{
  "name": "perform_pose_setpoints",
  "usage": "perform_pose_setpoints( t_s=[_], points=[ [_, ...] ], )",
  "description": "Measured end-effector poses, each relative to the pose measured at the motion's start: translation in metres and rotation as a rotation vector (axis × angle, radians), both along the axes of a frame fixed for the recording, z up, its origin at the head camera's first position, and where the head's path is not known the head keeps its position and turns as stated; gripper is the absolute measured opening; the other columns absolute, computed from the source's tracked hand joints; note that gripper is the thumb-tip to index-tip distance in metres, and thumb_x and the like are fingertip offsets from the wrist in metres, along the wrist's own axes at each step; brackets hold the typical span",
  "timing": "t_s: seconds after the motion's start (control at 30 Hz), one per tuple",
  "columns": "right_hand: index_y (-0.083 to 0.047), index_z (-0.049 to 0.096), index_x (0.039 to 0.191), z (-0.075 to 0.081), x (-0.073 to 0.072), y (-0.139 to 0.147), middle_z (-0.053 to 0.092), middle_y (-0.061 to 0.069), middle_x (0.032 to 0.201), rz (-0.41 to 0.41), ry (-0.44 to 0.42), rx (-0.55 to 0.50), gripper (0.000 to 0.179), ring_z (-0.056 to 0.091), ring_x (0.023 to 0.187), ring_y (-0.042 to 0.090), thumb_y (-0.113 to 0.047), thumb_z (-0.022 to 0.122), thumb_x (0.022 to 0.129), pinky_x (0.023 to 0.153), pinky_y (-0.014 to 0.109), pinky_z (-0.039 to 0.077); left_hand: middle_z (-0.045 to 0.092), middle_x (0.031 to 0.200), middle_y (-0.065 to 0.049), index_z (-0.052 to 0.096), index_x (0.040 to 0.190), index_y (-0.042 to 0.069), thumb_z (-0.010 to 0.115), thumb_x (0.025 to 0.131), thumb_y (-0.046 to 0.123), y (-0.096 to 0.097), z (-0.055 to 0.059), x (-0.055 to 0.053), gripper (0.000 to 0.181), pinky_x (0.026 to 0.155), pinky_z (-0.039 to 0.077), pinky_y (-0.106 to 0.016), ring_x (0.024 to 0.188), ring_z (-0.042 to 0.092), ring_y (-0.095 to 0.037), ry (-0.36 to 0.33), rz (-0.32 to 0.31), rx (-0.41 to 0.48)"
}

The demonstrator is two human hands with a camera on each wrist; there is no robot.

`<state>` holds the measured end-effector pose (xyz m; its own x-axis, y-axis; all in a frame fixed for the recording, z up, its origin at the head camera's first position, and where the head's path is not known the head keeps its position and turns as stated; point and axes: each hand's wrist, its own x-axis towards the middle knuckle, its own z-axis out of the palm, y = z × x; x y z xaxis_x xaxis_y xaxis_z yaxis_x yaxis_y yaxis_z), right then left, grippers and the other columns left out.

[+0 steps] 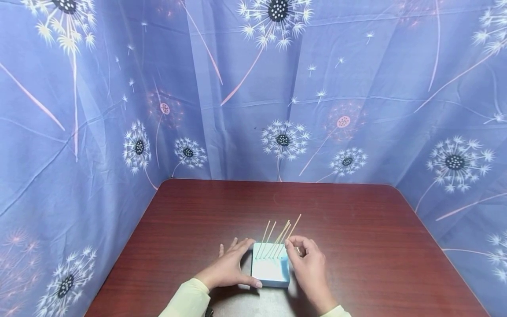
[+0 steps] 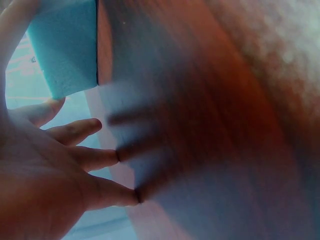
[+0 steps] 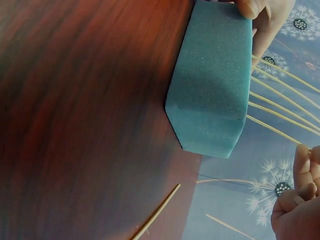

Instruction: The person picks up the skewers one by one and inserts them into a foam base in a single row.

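A light blue foam block (image 1: pixel 271 272) sits on the table with several thin wooden sticks (image 1: pixel 264 235) standing in a row in its top, leaning to the right. My left hand (image 1: pixel 229 267) steadies the block from the left, thumb at the near side and index finger at the far corner, the other fingers spread. With thumb and index finger, my right hand (image 1: pixel 312 262) pinches the rightmost stick (image 1: pixel 295 224) partway up. That stick's lower end meets the block in the right wrist view.
One loose stick (image 3: pixel 157 211) lies on the tabletop near the block in the right wrist view. The reddish-brown table (image 1: pixel 198 211) is walled by a blue dandelion-print curtain (image 1: pixel 245 132) at the back and sides. A small dark object (image 1: pixel 209 312) shows beside the left sleeve.
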<state>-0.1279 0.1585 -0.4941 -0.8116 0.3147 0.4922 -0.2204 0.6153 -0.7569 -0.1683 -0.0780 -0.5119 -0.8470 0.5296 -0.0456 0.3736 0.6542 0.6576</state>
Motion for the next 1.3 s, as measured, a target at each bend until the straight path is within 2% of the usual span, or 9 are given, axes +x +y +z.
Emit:
perform_pose_setpoints(
  t_s=[0.53, 0.67, 0.83, 0.87, 1.0, 1.07, 1.1, 1.17, 1.3],
  points=[
    [-0.017, 0.073, 0.08, -0.011, 0.002, -0.002, 0.05, -0.001, 0.064, -0.003, 0.039, 0.125, 0.018, 0.034, 0.062, 0.001, -0.003, 0.084, 0.079, 0.053, 0.023, 0.03, 0.041, 0.165, -0.023, 0.041, 0.161, 0.009, 0.097, 0.066, 0.059, 0.001, 0.001, 0.0, 0.121, 0.112, 0.001, -0.088, 0.154, 0.023, -0.057, 0.006, 0.002, 0.0],
    [-0.015, 0.074, 0.081, -0.009, 0.003, -0.001, 0.052, -0.002, 0.065, -0.009, -0.004, 0.13, 0.015, 0.035, 0.062, 0.002, -0.004, 0.083, 0.08, 0.053, 0.024, 0.031, 0.041, 0.165, -0.023, 0.041, 0.161, 0.009, 0.097, 0.066, 0.06, 0.001, 0.0, 0.0, 0.121, 0.112, 0.001, -0.088, 0.154, 0.023, -0.057, 0.006, 0.001, -0.003],
    [-0.014, 0.075, 0.083, -0.008, 0.004, -0.001, 0.054, -0.009, 0.065, -0.007, -0.026, 0.116, 0.013, 0.036, 0.063, 0.002, -0.004, 0.084, 0.082, 0.053, 0.028, 0.033, 0.04, 0.166, -0.023, 0.041, 0.161, 0.009, 0.096, 0.066, 0.06, 0.001, -0.001, 0.0, 0.121, 0.112, 0.002, -0.088, 0.155, 0.023, -0.057, -0.001, 0.002, -0.002],
    [-0.014, 0.076, 0.083, -0.009, 0.004, 0.0, 0.055, -0.012, 0.065, -0.003, -0.016, 0.111, 0.013, 0.036, 0.062, 0.002, -0.004, 0.085, 0.082, 0.058, 0.028, 0.04, 0.04, 0.166, -0.024, 0.041, 0.161, 0.009, 0.096, 0.066, 0.06, 0.001, -0.001, 0.0, 0.121, 0.112, 0.001, -0.088, 0.155, 0.023, -0.057, -0.002, 0.002, -0.002],
    [-0.014, 0.077, 0.086, -0.009, 0.004, 0.002, 0.058, -0.017, 0.067, 0.005, -0.024, 0.052, 0.016, 0.044, 0.064, 0.008, -0.004, 0.087, 0.082, 0.062, 0.031, 0.045, 0.04, 0.165, -0.024, 0.041, 0.161, 0.008, 0.097, 0.067, 0.059, 0.001, -0.002, 0.0, 0.121, 0.112, 0.001, -0.088, 0.154, 0.023, -0.058, -0.004, 0.001, 0.005],
    [-0.014, 0.078, 0.089, -0.008, 0.004, 0.005, 0.061, -0.016, 0.068, -0.001, -0.074, 0.005, 0.014, 0.048, 0.065, 0.011, -0.005, 0.087, 0.083, 0.064, 0.027, 0.046, 0.04, 0.165, -0.025, 0.041, 0.161, 0.008, 0.097, 0.067, 0.058, 0.001, -0.002, 0.0, 0.121, 0.112, 0.001, -0.088, 0.154, 0.022, -0.058, -0.003, 0.001, 0.007],
    [-0.013, 0.078, 0.091, -0.006, 0.004, 0.006, 0.062, -0.015, 0.069, -0.006, -0.115, -0.027, 0.012, 0.049, 0.065, 0.011, -0.006, 0.086, 0.085, 0.059, 0.025, 0.04, 0.04, 0.165, -0.025, 0.041, 0.161, 0.007, 0.097, 0.067, 0.058, 0.001, -0.002, 0.0, 0.121, 0.112, 0.001, -0.088, 0.154, 0.022, -0.057, -0.003, 0.002, 0.007],
    [-0.011, 0.079, 0.095, -0.002, 0.004, 0.01, 0.065, -0.011, 0.071, -0.011, -0.207, -0.105, 0.009, 0.051, 0.064, 0.009, -0.009, 0.083, 0.088, 0.059, 0.022, 0.041, 0.039, 0.165, -0.025, 0.04, 0.161, 0.007, 0.097, 0.067, 0.057, 0.001, -0.002, 0.0, 0.121, 0.113, 0.0, -0.088, 0.155, 0.022, -0.057, -0.005, 0.003, 0.008],
    [-0.003, 0.079, 0.106, 0.006, 0.003, 0.02, 0.073, -0.002, 0.08, -0.008, -0.374, -0.277, 0.016, 0.056, 0.066, 0.005, -0.012, 0.077, 0.093, 0.058, 0.018, 0.044, 0.039, 0.166, -0.025, 0.04, 0.161, 0.007, 0.097, 0.067, 0.056, 0.001, -0.001, 0.0, 0.121, 0.113, 0.0, -0.087, 0.155, 0.021, -0.057, -0.01, 0.001, 0.01]
  ],
)
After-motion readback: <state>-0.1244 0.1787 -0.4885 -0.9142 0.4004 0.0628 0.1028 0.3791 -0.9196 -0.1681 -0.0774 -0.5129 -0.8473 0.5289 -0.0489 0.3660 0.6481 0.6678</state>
